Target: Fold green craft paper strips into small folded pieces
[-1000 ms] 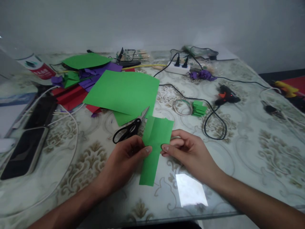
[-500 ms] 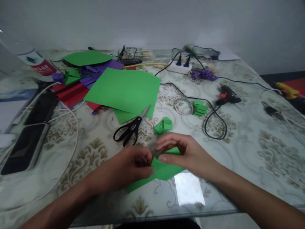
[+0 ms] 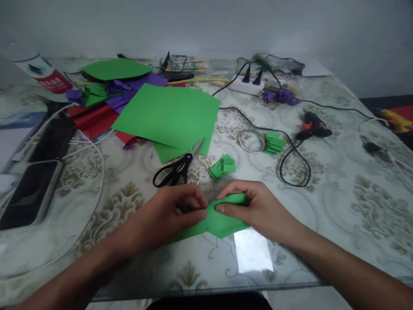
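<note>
Between my two hands is a piece of green paper [image 3: 222,224] with a crease near its middle, close to the table's front edge. My left hand [image 3: 180,209] pinches its left part between thumb and fingers. On the right part, my right hand [image 3: 248,206] grips the upper edge, thumb in front and fingers behind. Just beyond the hands lie black-handled scissors [image 3: 180,165], blades pointing away to the right. A small folded green paper bundle [image 3: 223,166] sits beyond the fingertips. The fingers behind the paper are partly hidden.
Large green sheets [image 3: 171,114] lie beyond the scissors, over purple and red paper [image 3: 93,119]. To the right are a tape ring [image 3: 251,141], another green bundle [image 3: 274,143] and a glue gun [image 3: 312,125] with its cord. A power strip [image 3: 247,85] stands behind; a phone [image 3: 30,193] lies left.
My right fingers have come down onto the paper's upper edge and now grip it. The left hand has shifted slightly up, still pinching the paper. The view has moved a little.
</note>
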### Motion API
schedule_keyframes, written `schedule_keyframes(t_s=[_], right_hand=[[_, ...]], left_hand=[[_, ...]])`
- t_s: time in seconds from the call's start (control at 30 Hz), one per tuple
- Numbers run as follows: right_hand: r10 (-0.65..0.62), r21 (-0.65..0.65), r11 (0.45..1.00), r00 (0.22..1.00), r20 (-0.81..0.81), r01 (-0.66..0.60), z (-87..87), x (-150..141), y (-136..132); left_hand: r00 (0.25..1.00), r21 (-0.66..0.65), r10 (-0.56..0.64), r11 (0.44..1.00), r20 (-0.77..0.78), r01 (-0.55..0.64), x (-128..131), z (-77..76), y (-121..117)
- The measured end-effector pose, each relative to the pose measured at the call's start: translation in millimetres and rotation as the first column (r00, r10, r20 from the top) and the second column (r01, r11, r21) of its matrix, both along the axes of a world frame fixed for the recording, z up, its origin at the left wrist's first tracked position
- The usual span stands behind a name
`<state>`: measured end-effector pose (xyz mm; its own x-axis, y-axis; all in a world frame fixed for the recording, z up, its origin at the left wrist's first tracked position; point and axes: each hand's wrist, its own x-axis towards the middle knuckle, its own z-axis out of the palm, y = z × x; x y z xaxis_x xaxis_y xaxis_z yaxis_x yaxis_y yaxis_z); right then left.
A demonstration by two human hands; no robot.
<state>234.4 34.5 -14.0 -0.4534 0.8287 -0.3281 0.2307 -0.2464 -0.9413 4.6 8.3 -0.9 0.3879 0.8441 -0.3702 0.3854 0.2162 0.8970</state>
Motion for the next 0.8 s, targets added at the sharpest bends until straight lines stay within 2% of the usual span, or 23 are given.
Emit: schedule_keyframes(t_s=[0.3,0.5,0.6,0.67,0.8], right_hand=[[-0.003,0.039,0.999,0.999,-0.041,0.005,-2.7,-2.9,-1.6],[0.006,-0.134,0.99,0.983,-0.183,-0.031,2.2,1.6,0.5],[0.039,-0.166,0.982,0.962,-0.271,-0.086,5.6,4.1,2.3],[0.052,-0.151,0.983,0.953,-0.299,-0.101,6.3,4.0,3.0],[0.023,-0.126,0.991,0.975,-0.22,-0.051,2.7,0.4,1.8]], left_hand=[[0.999,0.037,-0.034,0.999,-0.006,0.034,-3.0,2.6,-0.4],[0.998,0.052,-0.067,0.996,-0.001,0.067,-6.6,7.0,2.6],[0.996,0.057,-0.084,0.995,0.002,0.084,-8.5,9.6,4.3],[0.995,0.086,-0.104,0.991,-0.006,0.104,-10.5,10.5,4.3],[0.985,0.209,-0.15,0.964,-0.087,0.165,-14.4,10.1,2.1]])
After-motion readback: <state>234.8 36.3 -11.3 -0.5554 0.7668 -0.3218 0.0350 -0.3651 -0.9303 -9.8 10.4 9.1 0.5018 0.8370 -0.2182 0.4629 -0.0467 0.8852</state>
